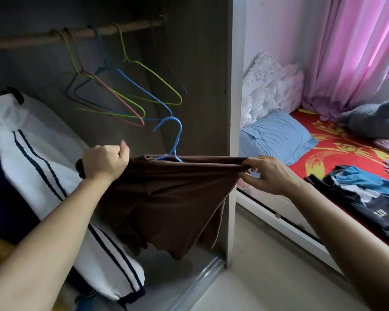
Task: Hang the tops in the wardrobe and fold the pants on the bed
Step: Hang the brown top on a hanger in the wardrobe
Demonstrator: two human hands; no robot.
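My left hand (106, 161) and right hand (266, 175) each grip one brown top (166, 198), stretched on one blue hanger (174, 140) before the wardrobe (195, 63); four hangers (126, 90) on one rod (43, 39)

Both my hands hold a brown top (166, 198) stretched level in front of the open wardrobe (200, 63). Left hand (106, 162) fists one shoulder end, right hand (270, 176) pinches the other. Blue hanger (174, 140) is inside the neck, hook sticking up, not on the rail (76, 35). Empty wire hangers (121, 95) on the rail above. White striped garment (54, 176) hangs at left. Bed (346, 149) at right, dark clothes (364, 198) piled on it.
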